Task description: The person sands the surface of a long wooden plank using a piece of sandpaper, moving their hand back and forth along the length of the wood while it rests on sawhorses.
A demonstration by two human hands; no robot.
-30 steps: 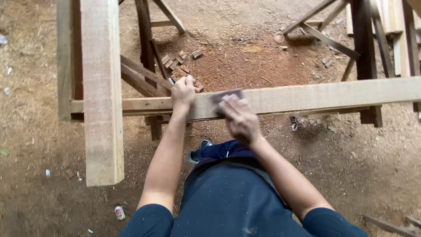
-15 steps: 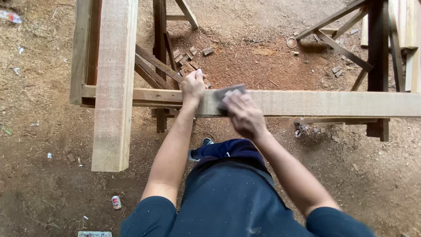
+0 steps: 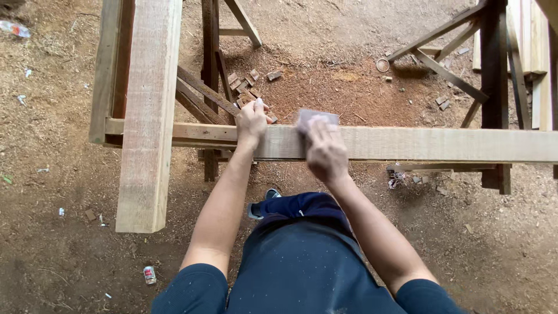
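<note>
Right hand (image 3: 326, 152) presses flat on a sheet of sandpaper (image 3: 317, 118), on the top face of the long plank (image 3: 418, 143), near its middle; the sheet is pinned under the fingers, not clenched. Left hand (image 3: 251, 121) is clamped over the plank's far edge, just beside it. The plank spans two wooden trestles (image 3: 212, 93). A thick beam (image 3: 148, 110) crosses at the left end. To sand well: even pressure, strokes along the grain, bracing hand kept close.

Single head-worn view, looking steeply down, close above plank (image 3: 407, 144) and dirt ground (image 3: 58, 174)
</note>
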